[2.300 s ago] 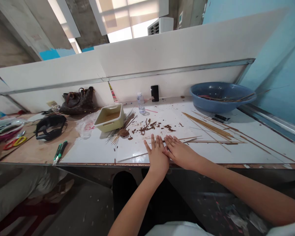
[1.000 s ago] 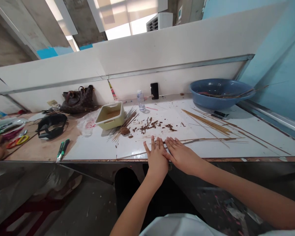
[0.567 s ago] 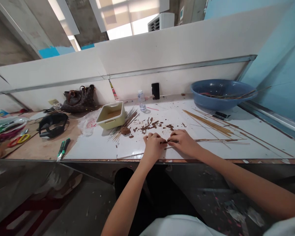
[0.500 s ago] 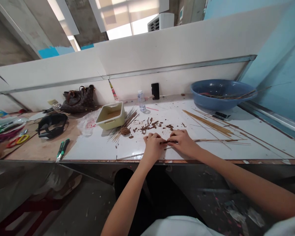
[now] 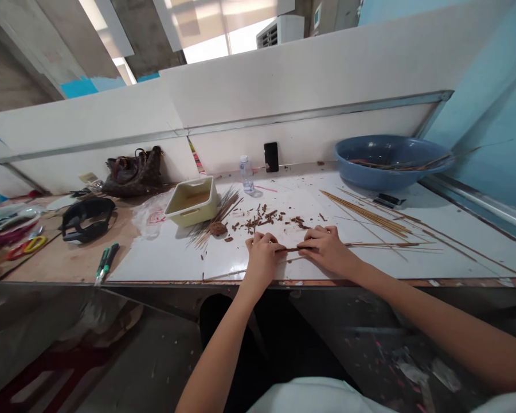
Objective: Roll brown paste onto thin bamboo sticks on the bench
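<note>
My left hand and my right hand rest on the white table top near its front edge, fingers curled. Between them they pinch a thin bamboo stick coated with brown paste, lying flat; its bare end runs out to the right. Brown paste crumbs lie scattered just beyond the hands. A brown paste lump sits to the left of the crumbs.
A yellow tray and a fan of sticks lie left of the crumbs. More bare sticks lie at the right below a blue basin. A water bottle, phone, handbag, green cutters.
Both hands lay flat and open on the stick, rolling it; they have since curled and now pinch it. The hands drifted slightly apart and away from me.
</note>
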A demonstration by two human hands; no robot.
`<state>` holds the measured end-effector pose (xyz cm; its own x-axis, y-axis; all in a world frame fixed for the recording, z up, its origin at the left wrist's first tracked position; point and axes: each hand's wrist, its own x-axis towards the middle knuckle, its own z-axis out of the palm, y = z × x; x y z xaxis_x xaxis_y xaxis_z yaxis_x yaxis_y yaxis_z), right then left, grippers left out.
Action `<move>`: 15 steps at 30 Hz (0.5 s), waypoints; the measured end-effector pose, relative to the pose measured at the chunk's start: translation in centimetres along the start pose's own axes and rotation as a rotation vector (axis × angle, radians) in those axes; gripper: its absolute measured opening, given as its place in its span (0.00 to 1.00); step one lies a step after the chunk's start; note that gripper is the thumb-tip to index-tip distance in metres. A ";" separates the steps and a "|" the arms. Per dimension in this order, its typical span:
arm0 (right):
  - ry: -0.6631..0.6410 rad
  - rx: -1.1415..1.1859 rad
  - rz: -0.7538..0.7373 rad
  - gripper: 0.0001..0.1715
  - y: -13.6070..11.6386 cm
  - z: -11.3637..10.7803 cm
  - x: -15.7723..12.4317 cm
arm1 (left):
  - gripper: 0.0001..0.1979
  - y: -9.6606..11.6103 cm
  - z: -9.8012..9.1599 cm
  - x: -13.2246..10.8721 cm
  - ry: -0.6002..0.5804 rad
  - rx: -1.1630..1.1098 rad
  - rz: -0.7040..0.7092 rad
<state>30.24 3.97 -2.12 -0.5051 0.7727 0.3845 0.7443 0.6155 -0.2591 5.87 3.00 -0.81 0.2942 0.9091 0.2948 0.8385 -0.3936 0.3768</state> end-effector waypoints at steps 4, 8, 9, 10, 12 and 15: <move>0.001 0.044 -0.001 0.18 -0.2 -0.1 0.2 | 0.08 -0.1 0.3 0.4 0.006 0.001 0.022; -0.014 0.037 -0.024 0.19 0.0 -0.2 0.1 | 0.09 -0.4 -0.2 0.0 -0.008 0.035 0.057; -0.025 0.023 -0.044 0.17 0.3 -0.3 -0.2 | 0.10 -0.6 -0.6 -0.4 0.000 0.053 0.082; -0.035 0.005 -0.064 0.17 0.8 -0.5 -0.5 | 0.12 -1.0 -1.0 -0.7 0.016 0.074 0.103; -0.044 -0.035 -0.088 0.18 2.1 -1.0 -1.3 | 0.16 -1.9 -2.1 -1.5 0.071 0.118 0.113; -0.017 -0.061 -0.014 0.18 4.1 -2.0 -2.6 | 0.18 -3.8 -3.4 -2.1 0.153 0.163 0.063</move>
<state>35.50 4.17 -2.37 -0.5230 0.7668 0.3721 0.7619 0.6163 -0.1991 0.55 2.09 0.11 0.2855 0.8474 0.4477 0.8875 -0.4100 0.2102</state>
